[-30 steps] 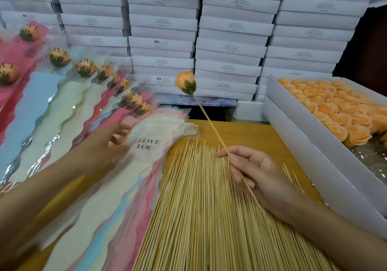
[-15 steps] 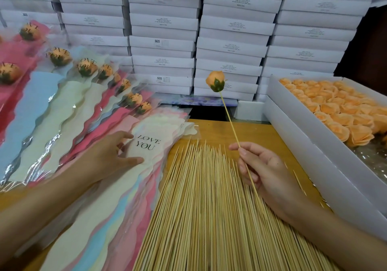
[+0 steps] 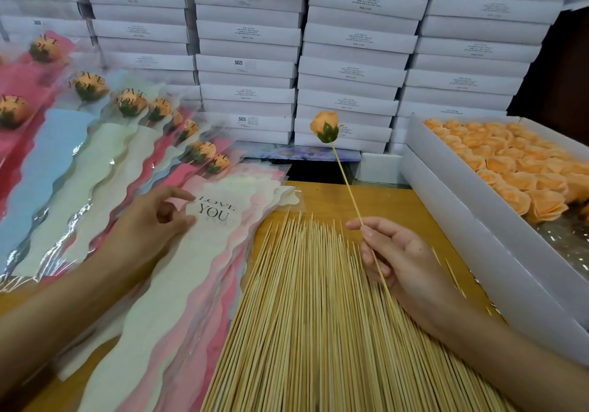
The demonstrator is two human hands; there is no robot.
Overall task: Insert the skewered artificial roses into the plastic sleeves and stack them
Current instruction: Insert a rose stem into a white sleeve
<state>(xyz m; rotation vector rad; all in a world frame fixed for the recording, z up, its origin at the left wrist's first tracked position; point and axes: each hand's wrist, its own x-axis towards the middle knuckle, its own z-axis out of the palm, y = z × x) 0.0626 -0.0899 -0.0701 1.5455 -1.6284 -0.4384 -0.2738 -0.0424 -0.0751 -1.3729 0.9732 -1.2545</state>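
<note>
At four o'clock, the right hand [image 3: 404, 261] pinches a skewer [image 3: 347, 185] between thumb and forefinger, with the other fingers loosely curled beneath. The stick slants up toward one o'clock and carries an orange rose [image 3: 325, 126] at its tip, held in the air clear of everything.

At nine o'clock the left hand [image 3: 149, 223] rests on the top sleeve [image 3: 191, 268], the cream one printed LOVE YOU. Its fingers are loosely bent, and the forefinger and thumb tips sit on the plastic, apart from each other. No pinch shows.

That sleeve tops a pile of empty sleeves [image 3: 223, 303] running toward seven o'clock, just beside the bare skewers [image 3: 302, 332] spread at six. Finished sleeved roses [image 3: 127, 131] lie fanned at ten o'clock. A box of rose heads [image 3: 446, 220] sits at three, and white boxes [image 3: 248, 61] are stacked at twelve.

The step in hand looks like readying a sleeve for this rose. Next, the left hand likely needs to part the sleeve's mouth, while the right turns the skewer's bare end toward nine o'clock and feeds it in. The thin film may cling shut or lift a second sleeve with it.
</note>
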